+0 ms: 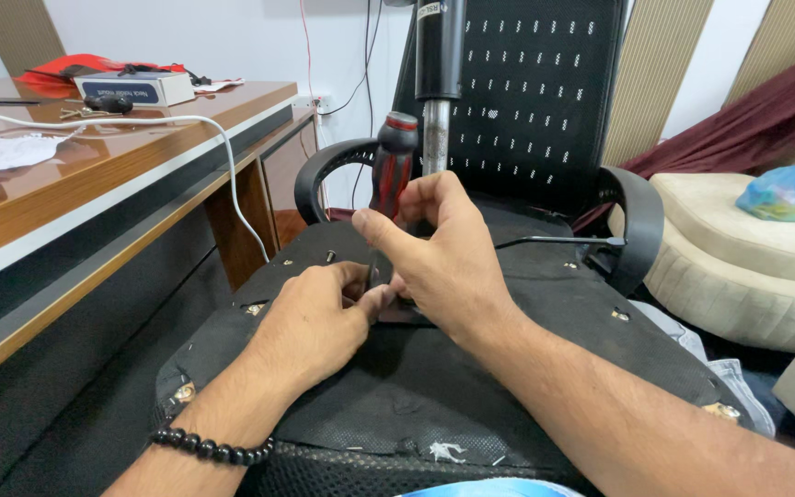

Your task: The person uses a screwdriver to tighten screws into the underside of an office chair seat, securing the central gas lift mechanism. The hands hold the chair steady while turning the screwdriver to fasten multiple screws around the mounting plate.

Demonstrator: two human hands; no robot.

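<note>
The right hand (443, 262) is closed around a screwdriver (390, 179) with a red and black handle; the fingers are wrapped on the lower part of the handle and the thumb points to the left across it. The screwdriver stands almost upright, its tip down on the underside of an overturned office chair (471, 368); the tip itself is hidden between the two hands. The left hand (310, 322) rests on the black fabric of the chair's underside, just beside the tip; its fingers are bent together and the fingertips touch the right hand, but I cannot tell whether they pinch something small. A bracelet of black beads (209, 446) is around the left wrist.

Behind the hands the metal gas cylinder (436, 92) of the chair rises straight up; a thin black lever (558, 242) sticks out to the right. The armrests (319, 170) curve on both sides. At the left stands a wooden desk (94, 193) with a white cable (223, 156) hanging over its edge; at the right a cream cushion (747, 248) carries a blue plastic bag (789, 191).
</note>
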